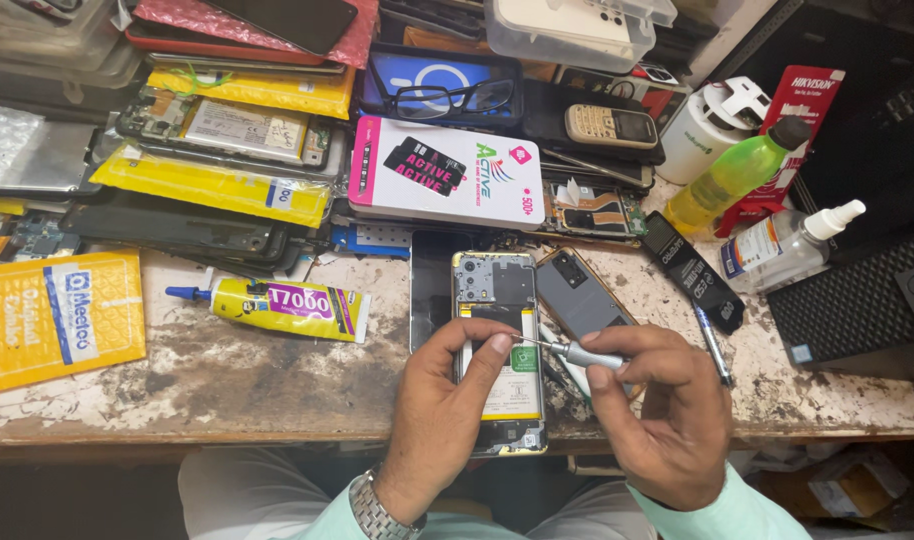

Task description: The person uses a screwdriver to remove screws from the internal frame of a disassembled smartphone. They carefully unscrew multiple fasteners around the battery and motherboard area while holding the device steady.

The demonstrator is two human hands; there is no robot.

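the worn workbench (227, 370) carries stacked phone parts along its back edge, many half buried under yellow packets. near the front edge lies an opened phone (497, 345), back cover off, its lower part hidden behind the left hand (442, 400), whose fingers curl around its side. the right hand (667, 410) pinches a small screwdriver (567, 350), tip on the phone's middle. a glue tube (277, 305) lies to the left.
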